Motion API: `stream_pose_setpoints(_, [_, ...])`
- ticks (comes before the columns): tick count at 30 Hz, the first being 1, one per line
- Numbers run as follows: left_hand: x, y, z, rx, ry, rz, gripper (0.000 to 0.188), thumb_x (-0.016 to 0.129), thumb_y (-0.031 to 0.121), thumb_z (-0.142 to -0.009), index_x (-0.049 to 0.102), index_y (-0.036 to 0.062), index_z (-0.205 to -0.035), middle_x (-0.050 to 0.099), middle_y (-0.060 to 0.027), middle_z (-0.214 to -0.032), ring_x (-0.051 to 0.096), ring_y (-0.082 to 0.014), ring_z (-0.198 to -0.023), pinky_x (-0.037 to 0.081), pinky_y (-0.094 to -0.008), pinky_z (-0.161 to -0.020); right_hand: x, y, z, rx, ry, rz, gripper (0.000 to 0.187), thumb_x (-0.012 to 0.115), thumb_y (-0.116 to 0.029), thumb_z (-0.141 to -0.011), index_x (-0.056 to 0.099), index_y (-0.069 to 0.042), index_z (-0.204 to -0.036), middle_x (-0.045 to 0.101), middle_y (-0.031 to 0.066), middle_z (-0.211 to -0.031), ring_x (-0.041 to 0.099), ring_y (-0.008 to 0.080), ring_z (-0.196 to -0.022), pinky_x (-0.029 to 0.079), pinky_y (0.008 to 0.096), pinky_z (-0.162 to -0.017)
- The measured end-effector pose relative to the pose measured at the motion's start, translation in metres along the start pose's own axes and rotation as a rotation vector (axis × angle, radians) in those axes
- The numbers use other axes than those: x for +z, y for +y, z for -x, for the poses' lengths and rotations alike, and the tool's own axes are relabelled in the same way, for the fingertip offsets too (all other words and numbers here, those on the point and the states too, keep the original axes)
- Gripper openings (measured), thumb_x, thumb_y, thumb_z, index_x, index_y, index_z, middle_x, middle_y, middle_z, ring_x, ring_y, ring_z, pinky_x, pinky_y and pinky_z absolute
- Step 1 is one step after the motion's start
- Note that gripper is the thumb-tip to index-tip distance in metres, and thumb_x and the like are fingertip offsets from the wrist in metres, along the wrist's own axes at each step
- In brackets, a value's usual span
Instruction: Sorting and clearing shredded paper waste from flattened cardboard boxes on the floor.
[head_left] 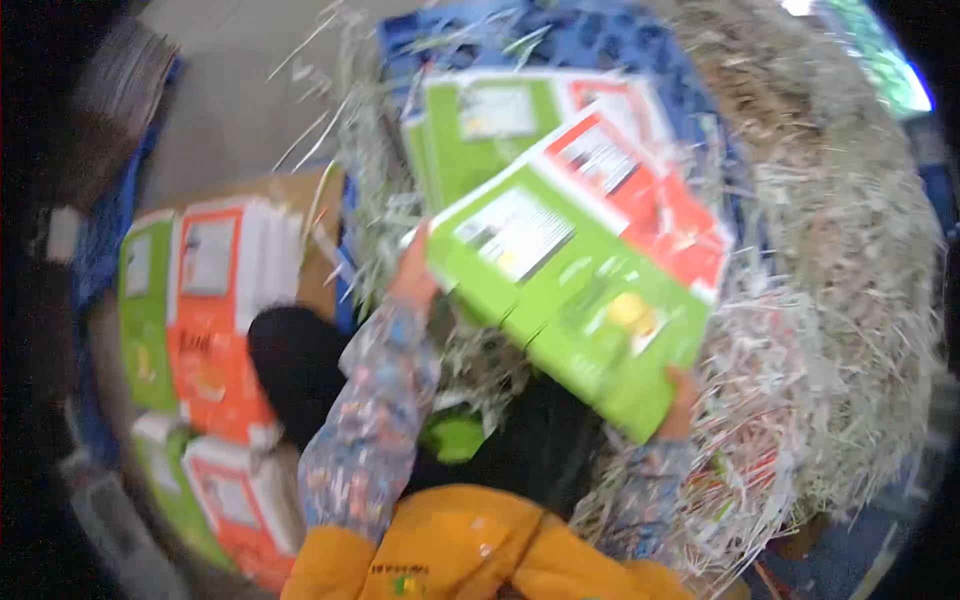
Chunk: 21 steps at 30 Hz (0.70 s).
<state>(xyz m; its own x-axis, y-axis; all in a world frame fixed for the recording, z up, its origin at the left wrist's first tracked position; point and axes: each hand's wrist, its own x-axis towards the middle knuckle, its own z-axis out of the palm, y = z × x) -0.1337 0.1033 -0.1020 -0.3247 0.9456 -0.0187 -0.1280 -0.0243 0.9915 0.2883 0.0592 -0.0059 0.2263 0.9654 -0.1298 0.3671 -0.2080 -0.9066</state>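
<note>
Print: green-red packaging [585,270] | orange garment [470,530] | readable: none (too blurred)

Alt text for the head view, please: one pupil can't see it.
A person's left hand and right hand hold a flat green-and-red printed piece. Stacks of similar pieces lie at left; pale shredded strips are heaped at right.

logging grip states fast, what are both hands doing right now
Left hand: closed, holding the flat green-and-red carton at its left corner.
Right hand: closed, holding its lower right end.

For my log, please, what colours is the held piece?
The held piece is mainly green and orange-red: head view.
</note>
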Motion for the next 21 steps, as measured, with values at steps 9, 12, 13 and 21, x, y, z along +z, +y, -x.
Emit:
stream_pose_setpoints(9, [-0.048, 0.01, -0.022, 0.097, 0.149, -0.956, 0.032, 0.057, 0.026, -0.077, 0.059, -0.0055, -0.08, 0.061, -0.0096, -0.072, 0.058, -0.0173, -0.063, 0.045, -0.0313, -0.055, 0.025, -0.012, 0.012, 0.385, -0.297, -0.531, 0.03, 0.055, -0.012, -0.072, 0.054, 0.005, -0.097, 0.058, 0.0108, -0.091, 0.057, 0.0182, -0.08, 0.046, 0.0285, -0.068])
stream_pose_setpoints(12, [-0.05, 0.032, -0.038, -0.274, 0.124, -0.146, 0.03, 0.057, 0.025, -0.076, 0.06, -0.0041, -0.082, 0.061, -0.0063, -0.072, 0.059, -0.0179, -0.063, 0.044, -0.03, -0.052, 0.036, -0.009, 0.011, 0.354, -0.224, -0.666, 0.03, 0.055, -0.011, -0.073, 0.053, 0.005, -0.098, 0.059, 0.0106, -0.09, 0.058, 0.0193, -0.078, 0.047, 0.029, -0.068])
stream_pose_setpoints(13, [-0.047, 0.037, -0.039, -0.389, 0.147, -0.042, 0.029, 0.057, 0.024, -0.076, 0.06, -0.0042, -0.083, 0.061, -0.0065, -0.072, 0.06, -0.0182, -0.062, 0.044, -0.0293, -0.051, 0.035, -0.006, 0.01, 0.359, -0.231, -0.702, 0.031, 0.056, -0.01, -0.073, 0.052, 0.006, -0.099, 0.058, 0.0107, -0.092, 0.058, 0.02, -0.078, 0.047, 0.0297, -0.07])
stream_pose_setpoints(21, [-0.057, 0.054, -0.061, -0.245, -0.006, -0.432, 0.026, 0.058, 0.018, -0.072, 0.061, -0.0049, -0.083, 0.062, -0.0092, -0.073, 0.058, -0.0151, -0.063, 0.042, -0.0288, -0.056, 0.042, -0.005, 0.004, 0.351, -0.295, -0.694, 0.034, 0.054, -0.008, -0.072, 0.049, 0.006, -0.102, 0.056, 0.0131, -0.097, 0.057, 0.0218, -0.083, 0.047, 0.0315, -0.074])
